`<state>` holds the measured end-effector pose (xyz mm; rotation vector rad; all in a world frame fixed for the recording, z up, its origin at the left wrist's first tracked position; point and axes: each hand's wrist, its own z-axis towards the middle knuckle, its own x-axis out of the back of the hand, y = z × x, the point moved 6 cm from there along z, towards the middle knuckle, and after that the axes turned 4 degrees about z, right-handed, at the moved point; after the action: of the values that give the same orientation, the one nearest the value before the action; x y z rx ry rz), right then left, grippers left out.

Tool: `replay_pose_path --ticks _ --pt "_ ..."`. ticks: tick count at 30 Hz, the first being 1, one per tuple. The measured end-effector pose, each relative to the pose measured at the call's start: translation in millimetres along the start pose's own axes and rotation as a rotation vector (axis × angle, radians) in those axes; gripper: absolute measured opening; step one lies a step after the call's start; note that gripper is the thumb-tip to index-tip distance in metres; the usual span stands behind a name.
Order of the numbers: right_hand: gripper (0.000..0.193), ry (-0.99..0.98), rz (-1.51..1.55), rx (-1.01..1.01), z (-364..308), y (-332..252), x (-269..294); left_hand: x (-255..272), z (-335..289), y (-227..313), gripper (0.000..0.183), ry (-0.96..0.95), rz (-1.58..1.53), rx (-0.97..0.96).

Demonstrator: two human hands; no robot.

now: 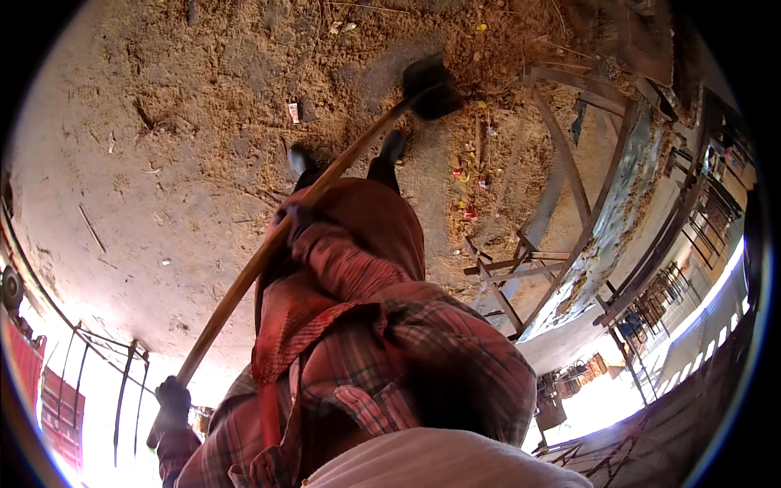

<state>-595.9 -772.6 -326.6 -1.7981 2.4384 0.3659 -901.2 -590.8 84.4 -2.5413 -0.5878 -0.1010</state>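
A shovel (218, 321) with a long wooden handle slants across my body, from the lower left up to the far middle. Its dark blade (433, 88) is blurred and hangs over or touches the loose brown material, just beyond my feet; I cannot tell which. My left hand (172, 396) is closed around the rear end of the handle at the lower left. Farther along the shaft, in front of my thighs, my right hand (299, 220) grips it too, with the right arm reaching across my body. Fingers of both hands are dark and partly hidden.
Loose brown crumbly material (220, 65) covers much of the floor ahead. Scraps of litter (470, 213) lie to the right, and a small white packet (294, 112) lies ahead. A wooden frame (569, 154) stands at the right. Metal frames (126, 382) stand at the left.
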Motion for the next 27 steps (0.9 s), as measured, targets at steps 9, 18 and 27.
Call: replay_pose_path --ticks 9,18,27 --pt "0.012 -0.123 0.146 -0.187 38 -75 105 50 -88 189 0.017 -0.124 -0.18 0.037" --pt "0.01 0.18 -0.237 -0.043 -16 -266 137 41 -102 301 0.024 -0.186 -0.312 -0.004" --pt "0.013 -0.135 -0.019 -0.09 -5 -276 69 62 -77 274 0.025 0.101 -0.309 0.089"
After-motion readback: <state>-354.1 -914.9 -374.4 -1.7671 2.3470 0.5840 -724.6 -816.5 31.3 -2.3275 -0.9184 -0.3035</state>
